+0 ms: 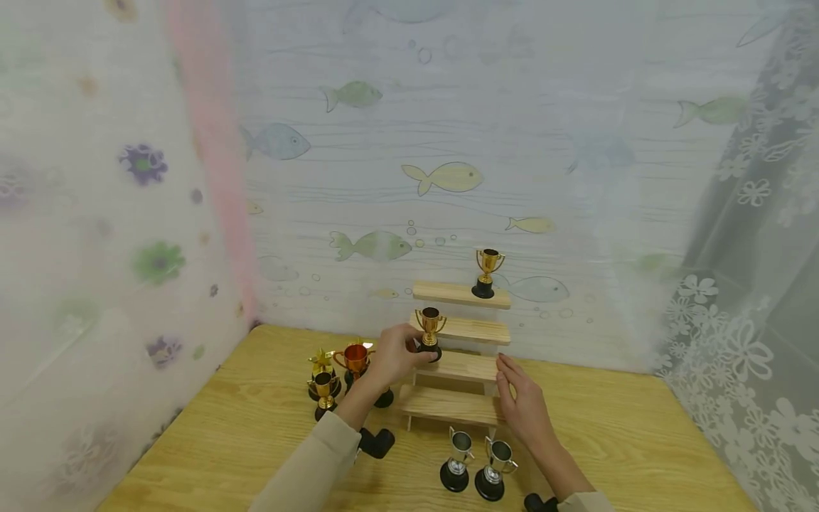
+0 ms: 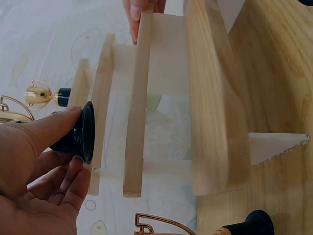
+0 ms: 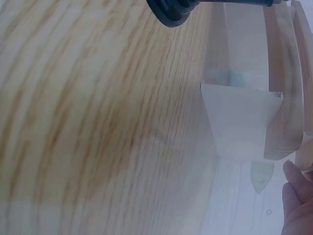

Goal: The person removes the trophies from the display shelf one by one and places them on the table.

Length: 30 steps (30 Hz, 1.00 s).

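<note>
My left hand (image 1: 392,357) pinches the black base of a small gold trophy cup (image 1: 431,321) between thumb and fingers. It holds the cup upright at the left end of a wooden stepped stand (image 1: 451,405), by the middle shelves. In the left wrist view, the flared underside of the black base (image 2: 88,132) faces the shelf edges. My right hand (image 1: 526,407) touches the right end of the stand with fairly straight fingers; its fingertips (image 3: 292,178) show beside a shelf end in the right wrist view. Another gold trophy cup (image 1: 488,264) stands on the top shelf, toward its right.
Two silver trophy cups (image 1: 458,446) stand on the table (image 1: 211,419) before the stand. To its left is a cluster with a star-topped trophy (image 1: 321,361), a reddish cup (image 1: 355,358) and a small gold cup (image 1: 325,385). A fish-patterned curtain (image 1: 384,178) hangs behind.
</note>
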Tool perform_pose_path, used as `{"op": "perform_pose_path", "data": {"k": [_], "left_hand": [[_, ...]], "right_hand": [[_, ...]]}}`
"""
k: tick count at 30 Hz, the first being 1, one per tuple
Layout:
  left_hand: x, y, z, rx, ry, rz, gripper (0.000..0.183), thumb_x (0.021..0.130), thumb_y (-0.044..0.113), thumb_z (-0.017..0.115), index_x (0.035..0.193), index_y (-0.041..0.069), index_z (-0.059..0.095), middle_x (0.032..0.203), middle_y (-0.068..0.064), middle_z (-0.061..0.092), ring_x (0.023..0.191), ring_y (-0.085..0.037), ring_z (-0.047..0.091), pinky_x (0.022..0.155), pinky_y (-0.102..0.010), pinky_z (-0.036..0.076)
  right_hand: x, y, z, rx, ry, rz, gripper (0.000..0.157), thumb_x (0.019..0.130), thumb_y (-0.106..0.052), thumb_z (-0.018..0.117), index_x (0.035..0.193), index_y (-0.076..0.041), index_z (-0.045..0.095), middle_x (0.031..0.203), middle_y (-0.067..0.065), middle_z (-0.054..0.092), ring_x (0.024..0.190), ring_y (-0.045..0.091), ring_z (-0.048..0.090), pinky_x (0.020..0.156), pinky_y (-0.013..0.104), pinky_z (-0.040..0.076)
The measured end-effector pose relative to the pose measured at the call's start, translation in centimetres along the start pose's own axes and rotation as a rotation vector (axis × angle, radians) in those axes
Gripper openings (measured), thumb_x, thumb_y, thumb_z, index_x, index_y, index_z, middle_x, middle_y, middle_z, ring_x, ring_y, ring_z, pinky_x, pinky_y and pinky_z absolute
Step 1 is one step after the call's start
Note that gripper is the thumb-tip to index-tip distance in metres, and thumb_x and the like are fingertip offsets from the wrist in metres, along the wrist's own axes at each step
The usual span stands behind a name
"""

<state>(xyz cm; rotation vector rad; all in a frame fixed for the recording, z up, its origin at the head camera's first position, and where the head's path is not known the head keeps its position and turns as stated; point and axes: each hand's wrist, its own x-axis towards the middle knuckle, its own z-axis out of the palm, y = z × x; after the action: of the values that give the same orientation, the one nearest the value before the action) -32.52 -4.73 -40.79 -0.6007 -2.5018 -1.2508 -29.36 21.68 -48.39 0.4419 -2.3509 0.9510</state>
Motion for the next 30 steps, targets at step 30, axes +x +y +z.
{"op": "perform_pose_path", "data": {"k": [30], "left_hand": [[-3.4,-0.7,0.8,0.0,-0.028,0.034,0.031,0.083,0.012,0.086,0.108,-0.003,0.076,0.088,-0.006,0.065,0.075,-0.015,0.056,0.066,-0.027,0.048]], "right_hand": [[0.0,0.0,0.0,0.009,0.011,-0.028,0.037,0.107,-0.009,0.052,0.135,0.014,0.057,0.145,0.026,0.055,0.132,0.045,0.053,0.103,0.058,0.044]]}}
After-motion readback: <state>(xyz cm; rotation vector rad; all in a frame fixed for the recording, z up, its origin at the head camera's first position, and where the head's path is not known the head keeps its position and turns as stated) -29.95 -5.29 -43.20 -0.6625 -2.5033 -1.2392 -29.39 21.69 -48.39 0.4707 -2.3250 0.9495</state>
